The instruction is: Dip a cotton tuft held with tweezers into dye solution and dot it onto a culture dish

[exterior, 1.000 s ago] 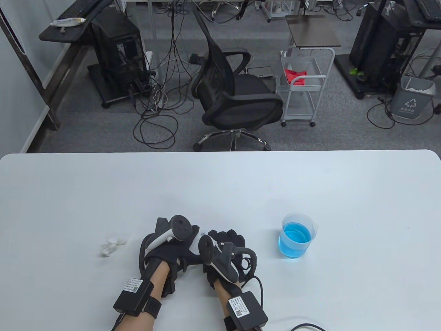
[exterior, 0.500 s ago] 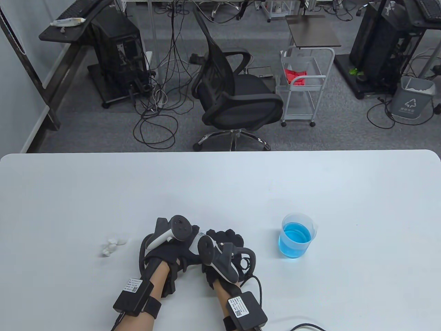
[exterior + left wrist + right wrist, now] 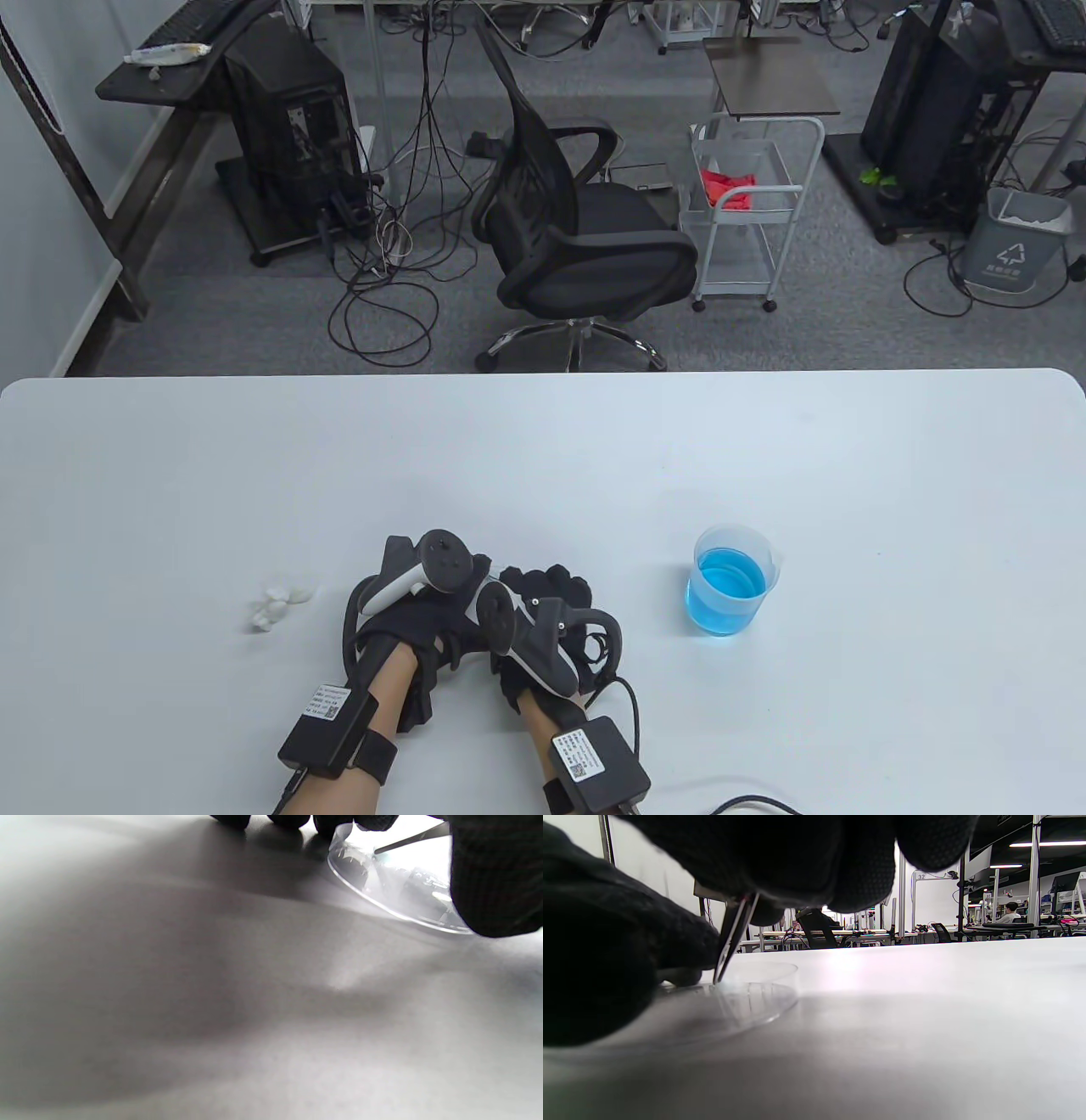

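In the table view my two hands meet near the front edge, the left hand (image 3: pixel 424 611) and the right hand (image 3: pixel 547 590) touching, and they hide the dish. The right wrist view shows my right fingers (image 3: pixel 797 857) pinching metal tweezers (image 3: pixel 731 938) with the tips down on the clear culture dish (image 3: pixel 746 1001). In the left wrist view my left fingertips (image 3: pixel 375 821) and thumb (image 3: pixel 492 878) hold the culture dish (image 3: pixel 394 904) at its rim, and the tweezers (image 3: pixel 411 838) reach into it. Any tuft at the tips is too small to make out. The beaker (image 3: pixel 731 581) of blue dye stands to the right.
Several white cotton tufts (image 3: pixel 276 604) lie left of my hands on the white table (image 3: pixel 543 458). A cable (image 3: pixel 755 802) runs along the front edge at the right. Beyond the far edge stand an office chair (image 3: pixel 577 246) and a wire cart (image 3: pixel 747 212).
My right hand and its tracker have shifted slightly left, closer to the left hand. The left hand, beaker and cotton have stayed put.
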